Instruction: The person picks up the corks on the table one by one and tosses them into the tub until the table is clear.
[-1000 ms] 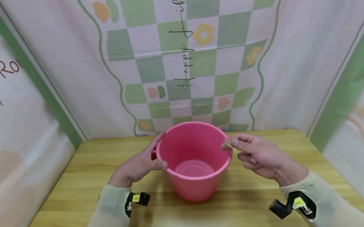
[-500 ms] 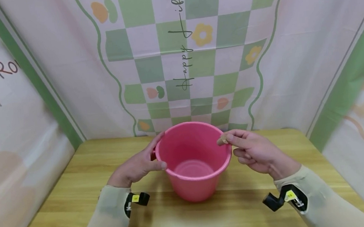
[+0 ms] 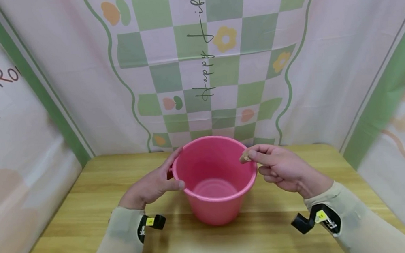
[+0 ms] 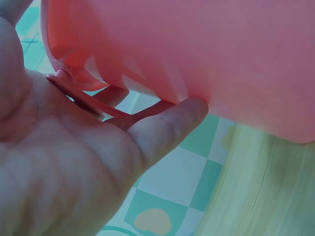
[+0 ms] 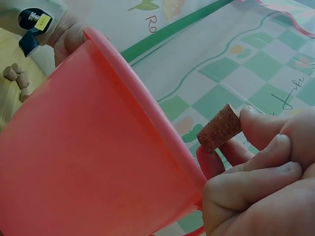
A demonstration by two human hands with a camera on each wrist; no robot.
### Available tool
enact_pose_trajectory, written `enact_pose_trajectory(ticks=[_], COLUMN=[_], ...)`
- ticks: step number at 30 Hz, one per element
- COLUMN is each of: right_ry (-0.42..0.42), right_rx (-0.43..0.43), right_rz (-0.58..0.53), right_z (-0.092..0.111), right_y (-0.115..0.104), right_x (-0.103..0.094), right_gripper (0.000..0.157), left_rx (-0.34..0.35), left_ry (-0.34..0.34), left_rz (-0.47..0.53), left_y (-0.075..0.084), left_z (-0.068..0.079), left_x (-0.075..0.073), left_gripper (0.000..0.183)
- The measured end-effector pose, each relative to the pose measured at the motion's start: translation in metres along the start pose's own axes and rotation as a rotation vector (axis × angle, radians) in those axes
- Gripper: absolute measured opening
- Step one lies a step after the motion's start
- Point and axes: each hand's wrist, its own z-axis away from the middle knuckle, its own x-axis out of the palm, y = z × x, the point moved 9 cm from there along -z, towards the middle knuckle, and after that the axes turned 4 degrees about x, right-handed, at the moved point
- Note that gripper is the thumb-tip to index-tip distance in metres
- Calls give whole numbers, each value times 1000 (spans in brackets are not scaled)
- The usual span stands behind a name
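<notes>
Our left hand holds the bucket at nine o'clock; near three, our right hand pinches the cork, likely light, firm, best gripped mid-body

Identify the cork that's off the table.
The cork pinched by the right hand, by the bucket's rim; the other corks sit clustered on the table.

Spelled out in looping script: "Happy Life," up a green-and-white checked backdrop.
Cut short at "Ro" on the white side cloth; caught again, "Ro" and "Life," in the right wrist view; unreadably small on the left-wrist yellow label and right-wrist yellow label.
</notes>
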Motion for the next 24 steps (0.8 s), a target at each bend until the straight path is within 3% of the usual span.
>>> enact_pose_trajectory(ticks=[13,24], right_ry=[24,22], right_rx=[26,30], right_rz=[12,41], right_z=[2,3], right_y=[1,3], right_x=[0,2], right_gripper=[40,52], left_rx=[-5,-14], left_ry=[5,17], left_rz=[-27,-17], left_y=[1,1], left_z=[0,-1], left_x=[1,0], left_gripper=[100,101])
